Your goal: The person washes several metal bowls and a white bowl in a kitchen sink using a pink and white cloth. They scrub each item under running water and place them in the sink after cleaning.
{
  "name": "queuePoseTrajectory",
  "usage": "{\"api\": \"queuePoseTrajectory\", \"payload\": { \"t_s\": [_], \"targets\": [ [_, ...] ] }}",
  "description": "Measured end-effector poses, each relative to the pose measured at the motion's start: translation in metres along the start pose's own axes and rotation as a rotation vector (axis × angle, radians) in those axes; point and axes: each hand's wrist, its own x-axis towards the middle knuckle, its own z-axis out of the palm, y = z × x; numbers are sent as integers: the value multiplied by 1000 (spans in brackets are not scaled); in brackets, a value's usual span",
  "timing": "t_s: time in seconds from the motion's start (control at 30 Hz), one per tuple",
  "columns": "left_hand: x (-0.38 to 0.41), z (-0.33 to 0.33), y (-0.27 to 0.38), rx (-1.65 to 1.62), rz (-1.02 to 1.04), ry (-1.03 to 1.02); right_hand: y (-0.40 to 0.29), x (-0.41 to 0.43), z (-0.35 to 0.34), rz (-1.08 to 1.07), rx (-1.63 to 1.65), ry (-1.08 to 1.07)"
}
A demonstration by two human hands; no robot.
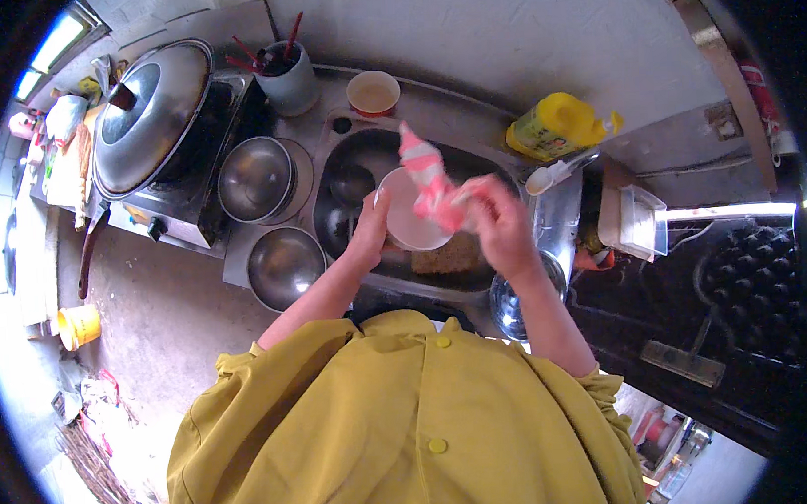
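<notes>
Over the sink (487, 162), my left hand (371, 232) grips the left rim of a white bowl (409, 228). My right hand (499, 215) holds a pink and white striped cloth (427, 168), slightly blurred, whose free end hangs over the bowl. Below the bowl, a brown sponge or scouring pad (445, 256) lies in the sink, and a dark round thing (352, 184) is at the basin's left. Behind the sink stands a red and white bowl (373, 93). Metal bowls (256, 180) and another metal bowl (286, 268) sit to the left of the basin.
A lidded wok (155, 121) stands on the gas stove at left, its handle sticking out. Behind are a utensil holder (289, 83) and a yellow bottle (556, 127), with a white scoop (549, 175) beside it. A glass bowl or lid (512, 308) sits near my right forearm.
</notes>
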Motion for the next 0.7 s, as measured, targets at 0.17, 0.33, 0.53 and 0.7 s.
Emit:
{"api": "queuePoseTrajectory", "payload": {
  "t_s": [0.17,0.33,0.53,0.7],
  "targets": [
    [17,-8,-17,-56,228,-59,23,-7,6,274,-250,-505],
    [5,14,-1,330,403,33,94,4,37,-193,-592,-277],
    [28,7,-16,239,461,76,77,10,68,285,177,-491],
    [45,-14,2,133,259,-189,75,-1,54,-303,-704,-564]
  ]
}}
